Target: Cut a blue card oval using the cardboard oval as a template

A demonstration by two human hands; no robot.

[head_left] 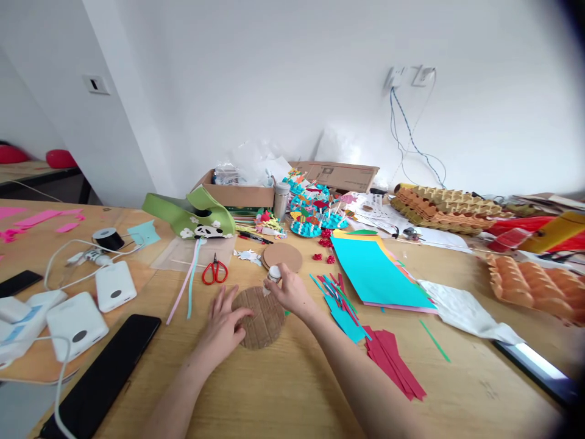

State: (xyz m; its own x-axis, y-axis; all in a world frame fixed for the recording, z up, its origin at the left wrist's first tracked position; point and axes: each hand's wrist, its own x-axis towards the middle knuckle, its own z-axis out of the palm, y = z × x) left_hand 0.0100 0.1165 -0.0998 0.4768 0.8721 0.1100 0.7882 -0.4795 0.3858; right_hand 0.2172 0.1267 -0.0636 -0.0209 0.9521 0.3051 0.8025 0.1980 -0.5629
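A round corrugated cardboard disc point(261, 320) lies flat on the wooden table in front of me. My left hand point(225, 323) rests at its left edge, fingers spread, with the thumb and index finger touching the cardboard. My right hand point(293, 291) grips a small glue bottle point(274, 274), tipped so its white round end faces up and its clear tip points down at the disc's upper edge. Just behind it are more smooth brown cardboard discs point(286, 256). Red-handled scissors point(214, 271) lie beyond my left hand.
Red paper strips point(393, 363) and blue sheets point(384, 268) lie to the right. Power banks point(115, 286), cables and a black phone point(105, 372) crowd the left. A green felt panda piece point(192, 213), blue decorated crafts point(315, 210) and egg trays point(534, 286) stand farther out.
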